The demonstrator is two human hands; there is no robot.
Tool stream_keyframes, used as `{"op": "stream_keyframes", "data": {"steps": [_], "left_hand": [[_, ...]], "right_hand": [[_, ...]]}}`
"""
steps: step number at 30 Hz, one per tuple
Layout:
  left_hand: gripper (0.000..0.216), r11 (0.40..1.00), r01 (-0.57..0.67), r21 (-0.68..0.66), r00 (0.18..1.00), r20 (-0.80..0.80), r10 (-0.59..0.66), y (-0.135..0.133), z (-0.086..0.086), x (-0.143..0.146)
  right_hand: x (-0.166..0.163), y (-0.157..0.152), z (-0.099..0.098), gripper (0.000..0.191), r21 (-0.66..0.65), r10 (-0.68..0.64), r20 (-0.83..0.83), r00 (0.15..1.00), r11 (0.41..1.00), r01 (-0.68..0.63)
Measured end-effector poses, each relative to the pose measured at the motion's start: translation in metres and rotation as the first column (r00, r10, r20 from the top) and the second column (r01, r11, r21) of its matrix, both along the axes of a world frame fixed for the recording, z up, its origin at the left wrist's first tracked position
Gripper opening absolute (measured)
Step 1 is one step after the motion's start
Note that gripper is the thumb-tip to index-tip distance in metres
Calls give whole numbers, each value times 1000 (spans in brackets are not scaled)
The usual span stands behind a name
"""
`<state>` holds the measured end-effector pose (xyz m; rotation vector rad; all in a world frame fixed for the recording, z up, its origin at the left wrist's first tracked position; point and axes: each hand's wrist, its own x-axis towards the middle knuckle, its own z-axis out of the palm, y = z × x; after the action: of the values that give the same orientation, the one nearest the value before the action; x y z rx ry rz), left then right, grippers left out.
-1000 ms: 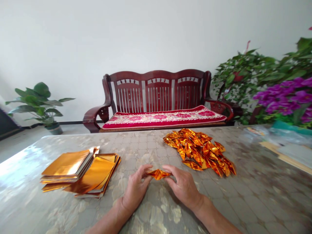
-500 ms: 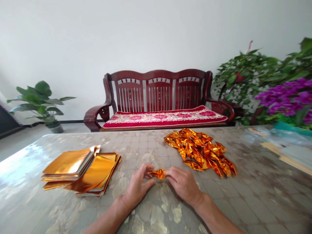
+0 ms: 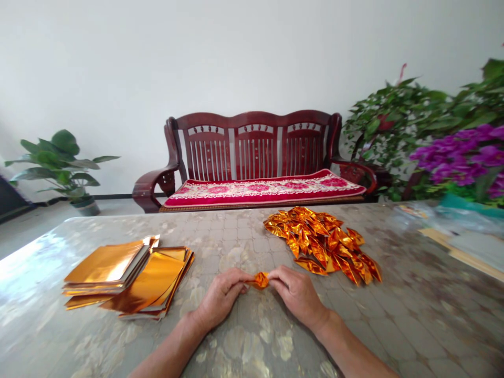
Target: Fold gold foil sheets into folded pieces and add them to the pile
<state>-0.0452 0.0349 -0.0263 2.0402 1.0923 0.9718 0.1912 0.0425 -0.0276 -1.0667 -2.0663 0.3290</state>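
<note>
Gold foil piece (image 3: 261,280) pinched by two hands (image 3: 221,295) (image 3: 299,295), two sheet stacks (image 3: 103,262) (image 3: 157,278), one heap (image 3: 315,240)

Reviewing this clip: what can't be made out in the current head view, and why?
All in the head view:
- Both tips of the folded foil piece: covered by the fingers of the left hand and right hand.
- Most lower foil sheets: hidden beneath the top ones.
- Inner pieces of the folded foil pile: covered by others.
- Purple flowers: cut off by the right edge.
</note>
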Motion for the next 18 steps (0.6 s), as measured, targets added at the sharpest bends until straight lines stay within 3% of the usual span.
{"op": "stream_keyframes", "data": {"steps": [4,12,18], "left_hand": [[26,1000,14,22,1000,-24,-14,0,0,2],[19,987,-156,34,987,-39,157,0,-1,0],[17,964,-226,142,973,-7,230,-2,-2,4]], "right_hand": [[0,-1,1,13,-4,10,-4,1000,1000,-10],[1,-1,-2,14,11,96,-34,995,995,-95],[-1,0,0,16,60,42,-59,997,997,-38]]}}
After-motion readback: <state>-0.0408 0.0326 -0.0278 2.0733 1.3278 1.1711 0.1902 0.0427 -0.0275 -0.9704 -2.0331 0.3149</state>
